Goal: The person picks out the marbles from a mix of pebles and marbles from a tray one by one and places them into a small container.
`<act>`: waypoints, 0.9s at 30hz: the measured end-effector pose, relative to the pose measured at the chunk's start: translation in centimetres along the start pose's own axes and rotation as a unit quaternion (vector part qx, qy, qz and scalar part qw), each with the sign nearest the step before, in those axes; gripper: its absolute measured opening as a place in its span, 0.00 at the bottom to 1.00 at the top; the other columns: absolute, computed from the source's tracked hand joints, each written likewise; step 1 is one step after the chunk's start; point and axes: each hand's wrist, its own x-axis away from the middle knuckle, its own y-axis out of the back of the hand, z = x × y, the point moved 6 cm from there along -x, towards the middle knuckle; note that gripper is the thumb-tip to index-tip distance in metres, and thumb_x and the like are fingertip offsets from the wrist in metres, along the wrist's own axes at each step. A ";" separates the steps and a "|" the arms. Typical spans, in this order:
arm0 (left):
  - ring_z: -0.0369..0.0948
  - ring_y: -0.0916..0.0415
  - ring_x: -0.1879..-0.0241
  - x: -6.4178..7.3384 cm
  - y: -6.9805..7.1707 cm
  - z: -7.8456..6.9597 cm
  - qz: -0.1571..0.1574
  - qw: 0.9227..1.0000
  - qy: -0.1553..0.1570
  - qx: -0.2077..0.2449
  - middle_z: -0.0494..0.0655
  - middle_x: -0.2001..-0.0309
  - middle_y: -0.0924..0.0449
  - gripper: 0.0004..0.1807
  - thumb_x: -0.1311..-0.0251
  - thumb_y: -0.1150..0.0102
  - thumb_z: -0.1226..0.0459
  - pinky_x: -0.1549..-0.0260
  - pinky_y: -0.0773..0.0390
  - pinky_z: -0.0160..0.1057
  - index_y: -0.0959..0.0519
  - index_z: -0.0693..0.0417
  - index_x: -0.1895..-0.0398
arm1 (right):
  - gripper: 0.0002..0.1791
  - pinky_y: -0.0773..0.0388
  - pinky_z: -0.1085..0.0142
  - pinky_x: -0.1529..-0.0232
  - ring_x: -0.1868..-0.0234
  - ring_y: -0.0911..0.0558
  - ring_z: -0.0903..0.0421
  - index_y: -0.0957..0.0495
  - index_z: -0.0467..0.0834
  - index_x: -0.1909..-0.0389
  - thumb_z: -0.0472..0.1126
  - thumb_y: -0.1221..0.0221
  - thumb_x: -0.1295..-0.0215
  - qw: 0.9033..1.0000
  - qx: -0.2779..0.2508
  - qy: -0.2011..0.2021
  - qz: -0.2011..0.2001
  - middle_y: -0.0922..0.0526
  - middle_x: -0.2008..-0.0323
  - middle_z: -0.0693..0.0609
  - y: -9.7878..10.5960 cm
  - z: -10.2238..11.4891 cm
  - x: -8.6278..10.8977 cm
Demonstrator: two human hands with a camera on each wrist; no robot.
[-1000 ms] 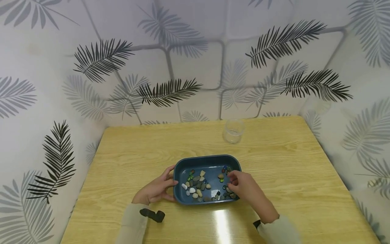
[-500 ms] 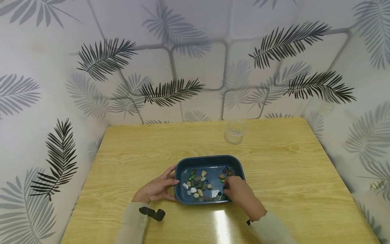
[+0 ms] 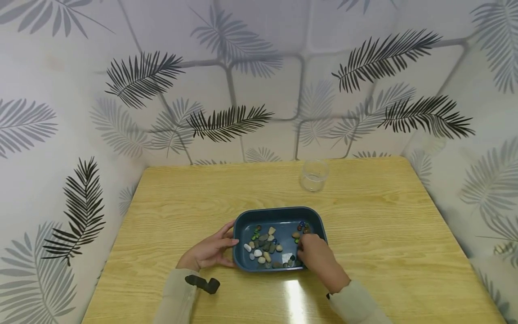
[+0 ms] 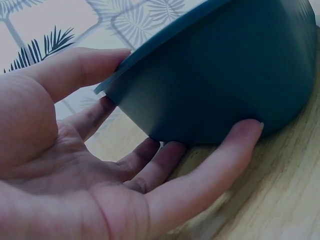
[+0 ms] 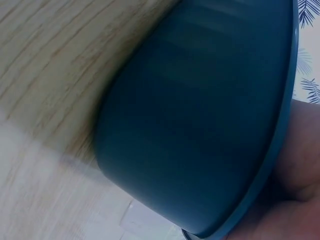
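A dark blue rectangular tub (image 3: 279,215) stands on the table with pebbles and glass marbles in it. My left hand (image 3: 208,251) holds its left end; in the left wrist view the thumb lies at the rim and the other fingers touch the outer wall. My right hand (image 3: 319,256) reaches over the right wall into the tub, fingers bent down at the stones there. Its fingertips are hidden, so whatever they touch does not show. Pale and grey pebbles (image 3: 265,245) lie mostly in the left half. Several small marbles (image 3: 301,224) sit by the far right corner.
A clear round container (image 3: 313,176) stands on the wooden table (image 3: 202,193) behind the tub. Patterned walls with leaf prints close in the table at the back and both sides. A black strap mount (image 3: 202,283) sits on the left sleeve.
My right hand has moved left and down into the tub's right part, covering stones near its front right corner. The left hand stays on the tub's left end.
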 end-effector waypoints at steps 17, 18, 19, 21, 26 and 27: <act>0.59 0.44 0.42 0.2 -0.4 0.0 0.019 1.000 -0.004 0.012 0.53 0.34 0.59 0.33 0.37 0.56 0.68 0.63 0.33 0.65 0.52 0.28 0.34 | 0.13 0.39 0.67 0.85 0.86 0.35 0.59 0.30 0.45 0.89 0.33 0.42 0.49 1.000 0.007 0.008 -0.018 0.31 0.86 0.55 -0.5 0.0 -0.4; 0.59 0.44 0.42 0.3 -0.5 0.0 0.019 1.000 -0.004 0.012 0.53 0.34 0.59 0.33 0.37 0.56 0.68 0.63 0.33 0.64 0.52 0.29 0.34 | 0.14 0.39 0.67 0.86 0.87 0.35 0.60 0.31 0.46 0.90 0.32 0.42 0.49 1.000 0.006 0.009 -0.019 0.32 0.87 0.55 -0.5 0.0 -0.4; 0.58 0.44 0.42 0.3 -0.5 0.0 0.020 1.000 -0.004 0.013 0.53 0.34 0.59 0.33 0.37 0.56 0.68 0.63 0.33 0.64 0.52 0.29 0.34 | 0.15 0.40 0.68 0.86 0.87 0.36 0.60 0.32 0.46 0.90 0.32 0.43 0.50 1.000 0.005 0.010 -0.021 0.33 0.87 0.56 -0.5 0.0 -0.4; 0.58 0.44 0.42 0.3 -0.5 0.0 0.022 1.000 -0.007 0.014 0.54 0.34 0.60 0.34 0.36 0.57 0.68 0.63 0.33 0.65 0.53 0.30 0.33 | 0.16 0.42 0.68 0.87 0.88 0.39 0.60 0.35 0.46 0.92 0.32 0.43 0.50 1.000 0.002 0.008 -0.020 0.37 0.89 0.56 -0.6 0.0 -0.4; 0.58 0.45 0.41 0.2 -0.5 0.1 0.021 1.000 -0.006 0.011 0.52 0.34 0.60 0.33 0.37 0.56 0.68 0.63 0.33 0.65 0.52 0.30 0.34 | 0.18 0.43 0.68 0.88 0.89 0.39 0.60 0.36 0.46 0.92 0.33 0.43 0.49 1.000 -0.006 0.001 -0.012 0.38 0.90 0.56 -0.8 -0.1 -0.4; 0.57 0.45 0.41 0.2 -0.4 0.1 0.018 1.000 -0.005 0.011 0.52 0.34 0.60 0.33 0.37 0.55 0.67 0.63 0.33 0.65 0.52 0.29 0.34 | 0.18 0.43 0.68 0.88 0.89 0.39 0.60 0.36 0.46 0.92 0.33 0.43 0.49 1.000 -0.007 0.001 -0.012 0.38 0.90 0.56 -0.8 -0.1 -0.4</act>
